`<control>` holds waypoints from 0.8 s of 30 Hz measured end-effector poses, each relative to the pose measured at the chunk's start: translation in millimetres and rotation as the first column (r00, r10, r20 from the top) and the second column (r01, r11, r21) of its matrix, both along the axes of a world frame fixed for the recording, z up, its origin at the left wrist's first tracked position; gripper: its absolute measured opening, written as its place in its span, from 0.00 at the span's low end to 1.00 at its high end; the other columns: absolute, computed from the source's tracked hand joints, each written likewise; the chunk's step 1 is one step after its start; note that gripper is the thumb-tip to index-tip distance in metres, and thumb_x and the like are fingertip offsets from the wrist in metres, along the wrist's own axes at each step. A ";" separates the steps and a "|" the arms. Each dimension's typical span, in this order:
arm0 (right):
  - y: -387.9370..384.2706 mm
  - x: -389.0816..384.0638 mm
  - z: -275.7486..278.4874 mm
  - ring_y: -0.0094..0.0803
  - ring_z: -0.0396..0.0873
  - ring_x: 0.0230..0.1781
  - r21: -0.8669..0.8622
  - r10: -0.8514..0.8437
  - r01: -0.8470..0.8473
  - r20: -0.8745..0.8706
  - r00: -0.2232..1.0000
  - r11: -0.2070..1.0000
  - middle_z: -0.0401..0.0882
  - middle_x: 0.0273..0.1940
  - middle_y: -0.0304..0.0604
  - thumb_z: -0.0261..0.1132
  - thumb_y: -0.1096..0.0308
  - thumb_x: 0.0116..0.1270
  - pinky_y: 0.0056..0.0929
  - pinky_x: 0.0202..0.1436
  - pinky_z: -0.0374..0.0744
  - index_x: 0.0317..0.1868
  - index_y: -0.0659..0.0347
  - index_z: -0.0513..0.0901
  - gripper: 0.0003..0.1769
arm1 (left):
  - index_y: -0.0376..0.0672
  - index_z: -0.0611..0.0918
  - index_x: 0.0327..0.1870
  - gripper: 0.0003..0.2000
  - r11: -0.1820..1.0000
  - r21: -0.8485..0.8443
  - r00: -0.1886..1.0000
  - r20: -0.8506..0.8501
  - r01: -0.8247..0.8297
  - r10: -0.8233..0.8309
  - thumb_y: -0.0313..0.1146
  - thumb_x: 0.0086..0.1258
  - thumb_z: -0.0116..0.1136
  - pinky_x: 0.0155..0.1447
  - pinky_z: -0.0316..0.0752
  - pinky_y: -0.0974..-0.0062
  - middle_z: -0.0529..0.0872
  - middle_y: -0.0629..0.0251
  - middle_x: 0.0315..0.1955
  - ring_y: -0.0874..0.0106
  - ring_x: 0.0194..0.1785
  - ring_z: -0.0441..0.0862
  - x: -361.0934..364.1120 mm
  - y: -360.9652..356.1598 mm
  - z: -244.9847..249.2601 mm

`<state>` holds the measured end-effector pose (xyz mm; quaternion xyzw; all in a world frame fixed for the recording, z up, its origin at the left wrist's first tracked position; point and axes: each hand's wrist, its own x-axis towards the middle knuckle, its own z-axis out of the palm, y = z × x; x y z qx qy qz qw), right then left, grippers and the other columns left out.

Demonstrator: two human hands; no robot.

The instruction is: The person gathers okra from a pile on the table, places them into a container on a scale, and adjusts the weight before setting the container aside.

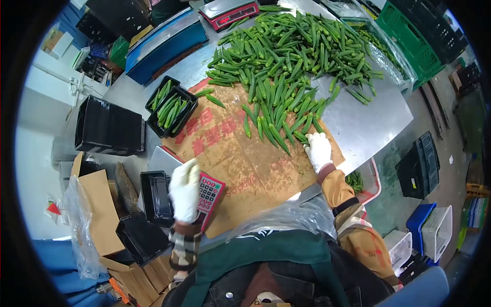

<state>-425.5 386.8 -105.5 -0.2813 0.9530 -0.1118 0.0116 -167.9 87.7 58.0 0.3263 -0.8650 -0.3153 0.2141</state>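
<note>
A large heap of green okra (291,56) spreads over the metal table and down onto a flattened cardboard sheet (240,169). My right hand (318,151), in a white glove, is at the heap's near right edge, its fingers curled down on an okra pod. My left hand (185,189), also gloved in white, hovers above a red weighing scale (208,197) and hides part of it. Its fingers are bent together, and no object shows in them. Beyond it, two black trays (186,115) hold okra pods. A stack of empty black trays (155,192) stands left of the scale.
Another red scale (230,18) and a blue machine (166,43) stand at the back. A green crate (409,41) is at the far right. Black trays (110,125) and an open cardboard box (94,215) are on the left. Clear plastic (286,217) lies against my apron.
</note>
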 end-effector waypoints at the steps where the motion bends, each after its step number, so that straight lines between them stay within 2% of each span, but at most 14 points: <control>1: -1.1 1.5 3.1 0.49 0.81 0.48 -0.100 -0.069 0.072 0.032 0.997 0.992 0.82 0.46 0.50 0.72 0.64 0.59 0.46 0.51 0.80 0.51 0.59 0.84 0.19 | 0.37 0.87 0.52 0.10 0.990 0.110 0.996 -0.041 0.088 -0.084 0.30 0.75 0.63 0.57 0.79 0.70 0.88 0.62 0.44 0.69 0.48 0.85 -25.7 2.4 -11.5; 2: -1.7 7.7 12.7 0.49 0.82 0.48 -0.194 -0.135 0.147 0.073 0.988 0.970 0.82 0.45 0.51 0.73 0.63 0.60 0.46 0.51 0.81 0.51 0.60 0.84 0.19 | 0.36 0.86 0.53 0.11 0.960 0.219 0.983 -0.088 0.177 -0.161 0.31 0.77 0.62 0.55 0.79 0.73 0.89 0.64 0.43 0.72 0.47 0.85 -50.4 4.6 -32.4; 3: 0.8 12.3 20.2 0.49 0.82 0.48 -0.277 -0.198 0.225 0.121 0.973 0.934 0.82 0.45 0.52 0.73 0.62 0.60 0.46 0.50 0.81 0.51 0.60 0.84 0.20 | 0.36 0.85 0.54 0.12 0.858 0.471 0.978 -0.144 0.204 -0.153 0.33 0.76 0.62 0.54 0.80 0.71 0.89 0.59 0.42 0.69 0.45 0.86 -76.5 11.5 -56.5; 4: 6.1 13.3 23.7 0.49 0.83 0.48 -0.227 -0.262 0.297 0.170 0.950 0.928 0.82 0.45 0.52 0.73 0.61 0.61 0.46 0.50 0.81 0.51 0.61 0.84 0.20 | 0.35 0.84 0.55 0.14 0.689 0.687 0.973 -0.193 0.228 -0.129 0.34 0.76 0.62 0.52 0.81 0.68 0.88 0.55 0.40 0.66 0.44 0.86 -100.9 21.8 -76.6; 6: 18.2 11.5 26.6 0.49 0.84 0.48 -0.117 -0.392 0.429 0.249 0.886 0.896 0.82 0.45 0.53 0.73 0.58 0.62 0.46 0.50 0.82 0.52 0.61 0.84 0.22 | 0.32 0.80 0.60 0.22 0.553 0.823 0.978 -0.013 0.129 -0.209 0.41 0.75 0.64 0.50 0.81 0.65 0.88 0.53 0.38 0.61 0.42 0.86 -142.6 47.4 -93.3; 8: 29.4 17.3 8.9 0.51 0.83 0.49 -0.107 -0.399 0.431 0.232 0.887 0.896 0.82 0.45 0.53 0.72 0.57 0.63 0.46 0.52 0.81 0.58 0.62 0.80 0.27 | 0.32 0.75 0.65 0.31 0.757 0.637 0.954 0.111 0.146 -0.277 0.48 0.71 0.67 0.54 0.80 0.62 0.86 0.48 0.45 0.55 0.48 0.85 -176.4 76.3 -133.1; 9: 31.2 21.7 -2.9 0.52 0.83 0.49 -0.109 -0.400 0.427 0.202 0.894 0.898 0.82 0.45 0.52 0.72 0.57 0.64 0.46 0.53 0.81 0.60 0.62 0.78 0.28 | 0.33 0.73 0.67 0.34 0.882 0.448 0.948 0.194 0.144 -0.253 0.49 0.69 0.68 0.57 0.79 0.60 0.83 0.45 0.50 0.53 0.53 0.83 -190.8 91.7 -134.7; 10: 32.5 24.8 -12.4 0.52 0.83 0.49 -0.110 -0.400 0.421 0.171 0.901 0.900 0.82 0.44 0.52 0.72 0.57 0.64 0.47 0.53 0.81 0.62 0.63 0.77 0.29 | 0.33 0.70 0.69 0.38 0.961 0.235 0.941 0.268 0.147 -0.209 0.51 0.67 0.69 0.60 0.78 0.59 0.81 0.42 0.55 0.50 0.58 0.81 -202.2 105.8 -136.4; 11: 34.5 25.5 -21.7 0.53 0.83 0.49 -0.160 -0.385 0.409 0.160 0.909 0.898 0.83 0.46 0.54 0.72 0.57 0.64 0.47 0.55 0.81 0.64 0.63 0.74 0.33 | 0.37 0.67 0.72 0.40 0.978 0.184 0.944 0.295 0.095 -0.147 0.51 0.65 0.70 0.63 0.74 0.52 0.78 0.40 0.58 0.44 0.60 0.77 -210.2 117.6 -143.1; 14: 29.0 19.1 0.4 0.53 0.84 0.49 -0.099 -0.431 0.520 0.441 0.787 0.848 0.85 0.49 0.56 0.73 0.58 0.62 0.46 0.55 0.81 0.61 0.64 0.77 0.31 | 0.34 0.63 0.74 0.40 0.985 0.122 0.906 0.391 0.124 -0.163 0.46 0.67 0.69 0.60 0.76 0.55 0.75 0.44 0.56 0.48 0.60 0.78 -214.1 121.6 -142.8; 17: 19.6 7.5 31.7 0.52 0.85 0.48 -0.135 -0.425 0.558 0.512 0.747 0.819 0.85 0.52 0.57 0.73 0.59 0.60 0.45 0.55 0.81 0.58 0.65 0.79 0.29 | 0.36 0.61 0.75 0.41 0.982 0.044 0.879 0.439 0.185 -0.186 0.40 0.65 0.70 0.57 0.79 0.53 0.76 0.48 0.52 0.49 0.56 0.80 -208.1 116.5 -144.5; 20: 11.6 -20.5 29.9 0.51 0.84 0.50 -0.287 -0.407 0.565 0.459 0.790 0.774 0.85 0.50 0.57 0.74 0.61 0.58 0.44 0.55 0.81 0.55 0.64 0.81 0.26 | 0.38 0.59 0.76 0.40 0.973 0.059 0.850 0.477 0.222 -0.223 0.36 0.67 0.68 0.56 0.79 0.52 0.79 0.48 0.51 0.48 0.52 0.83 -197.9 109.1 -149.0; 21: 6.6 -30.5 25.5 0.49 0.84 0.51 -0.251 -0.438 0.536 0.356 0.826 0.806 0.85 0.48 0.56 0.74 0.61 0.57 0.44 0.55 0.81 0.54 0.63 0.81 0.26 | 0.38 0.58 0.77 0.39 0.971 0.078 0.841 0.487 0.228 -0.237 0.34 0.67 0.66 0.56 0.79 0.52 0.80 0.47 0.50 0.47 0.50 0.83 -195.6 104.8 -150.0; 24: 3.5 -49.1 -2.8 0.48 0.82 0.53 -0.075 -0.414 0.417 0.061 0.908 0.906 0.84 0.48 0.56 0.75 0.62 0.56 0.43 0.56 0.80 0.52 0.62 0.82 0.25 | 0.42 0.57 0.78 0.38 0.939 0.302 0.855 0.430 0.166 -0.289 0.31 0.68 0.62 0.56 0.78 0.52 0.84 0.43 0.50 0.46 0.49 0.85 -174.7 89.3 -146.0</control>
